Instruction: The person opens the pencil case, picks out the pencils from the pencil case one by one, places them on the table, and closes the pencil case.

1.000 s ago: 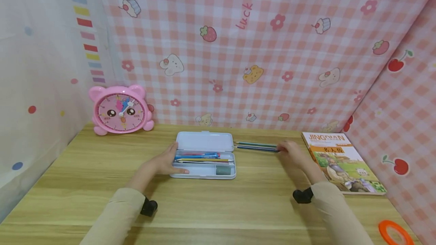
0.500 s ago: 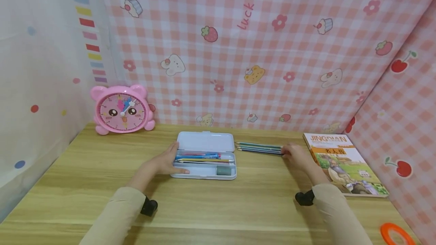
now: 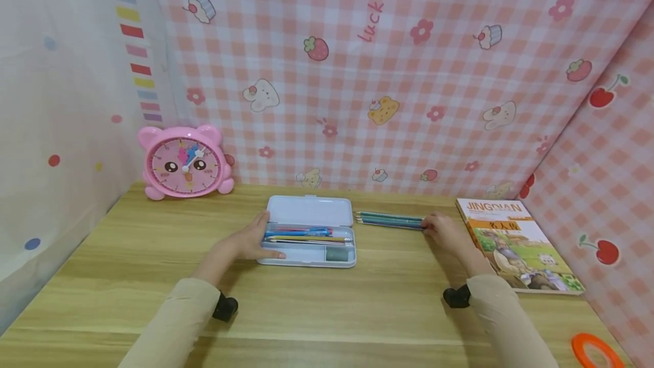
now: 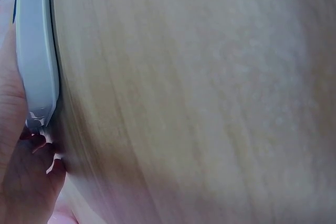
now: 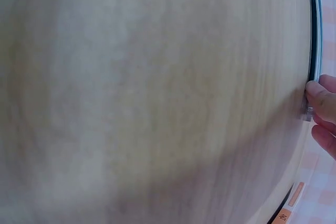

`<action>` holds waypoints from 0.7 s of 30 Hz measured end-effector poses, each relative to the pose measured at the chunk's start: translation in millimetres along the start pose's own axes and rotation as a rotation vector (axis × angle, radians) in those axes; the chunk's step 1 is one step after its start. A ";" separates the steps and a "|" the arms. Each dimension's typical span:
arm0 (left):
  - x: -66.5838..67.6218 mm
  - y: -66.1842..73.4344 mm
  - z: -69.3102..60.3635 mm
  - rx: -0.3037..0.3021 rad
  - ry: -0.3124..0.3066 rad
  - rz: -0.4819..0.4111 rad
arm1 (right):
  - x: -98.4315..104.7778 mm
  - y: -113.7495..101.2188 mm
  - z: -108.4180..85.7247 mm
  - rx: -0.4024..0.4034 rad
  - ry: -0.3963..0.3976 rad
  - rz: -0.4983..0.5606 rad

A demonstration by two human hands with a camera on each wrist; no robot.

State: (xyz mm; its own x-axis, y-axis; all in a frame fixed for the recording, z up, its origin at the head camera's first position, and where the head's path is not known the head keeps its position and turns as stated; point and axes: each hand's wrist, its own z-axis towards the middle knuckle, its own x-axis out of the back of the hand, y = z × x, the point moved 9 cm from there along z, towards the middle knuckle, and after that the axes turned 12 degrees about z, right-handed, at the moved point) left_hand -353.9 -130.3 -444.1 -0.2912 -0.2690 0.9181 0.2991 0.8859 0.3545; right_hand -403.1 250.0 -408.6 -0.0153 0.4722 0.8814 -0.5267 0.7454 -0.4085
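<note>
A hand could pass over the wood-grain surface (image 3: 337,311) in front of the open pencil case (image 3: 310,210), between the two sleeves (image 3: 176,320). Pencils (image 3: 390,220) bar the gap between case and right hand (image 3: 442,233), a book (image 3: 518,243) lies beyond, a bear-shaped clock (image 3: 186,166) blocks the back left, and checked cloth (image 3: 347,72) closes the rear.

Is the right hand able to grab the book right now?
Probably yes: the book lies close by, with nothing lying on it. But the right hand is pinching the pencils, so it would likely have to let go first.
</note>
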 end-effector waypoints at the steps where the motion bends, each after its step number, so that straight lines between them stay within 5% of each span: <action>1: 0.1 -0.1 0.1 0.002 -0.001 -0.002 | 0.0 0.1 0.1 -0.008 0.003 0.006; 13: 3.3 1.1 1.8 0.001 0.006 0.006 | 1.5 -2.9 1.9 -0.097 0.020 0.030; 21: 2.2 1.1 -0.2 0.003 0.000 0.004 | -9.2 -38.3 21.7 -0.060 0.049 0.118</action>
State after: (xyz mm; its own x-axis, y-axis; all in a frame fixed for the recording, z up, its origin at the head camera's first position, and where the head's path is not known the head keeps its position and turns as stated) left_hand -354.1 -130.0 -441.7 -0.2895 -0.2653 0.9197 0.2975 0.8883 0.3499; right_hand -401.2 207.0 -395.9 -0.0323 0.5798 0.8141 -0.4723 0.7090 -0.5237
